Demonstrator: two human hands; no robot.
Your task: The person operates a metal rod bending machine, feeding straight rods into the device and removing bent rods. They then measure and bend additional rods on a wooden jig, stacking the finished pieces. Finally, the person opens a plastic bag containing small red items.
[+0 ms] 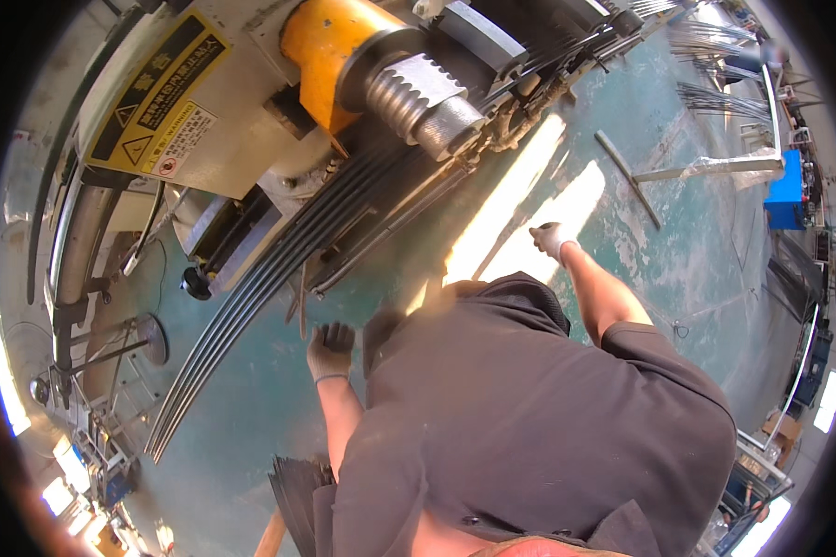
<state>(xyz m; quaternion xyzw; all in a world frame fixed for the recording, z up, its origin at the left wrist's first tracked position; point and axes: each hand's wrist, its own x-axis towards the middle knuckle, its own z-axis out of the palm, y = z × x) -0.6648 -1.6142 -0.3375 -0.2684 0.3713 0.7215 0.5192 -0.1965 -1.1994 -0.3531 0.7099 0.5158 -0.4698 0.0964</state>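
Left hand: gloved, just right of the long bars and apart from them; fingers side by side, but I cannot tell how far they close or whether they pinch anything.
Right hand: gloved, above a sunlit patch of floor; fingers look curled in, though whether they grip something cannot be told.
Long bars: several dark metal lengths side by side, slanting from the machine toward the lower left.
Machine: orange housing, thick ridged shaft, yellow-and-black warning label.
T-shaped stand: right of the right hand.
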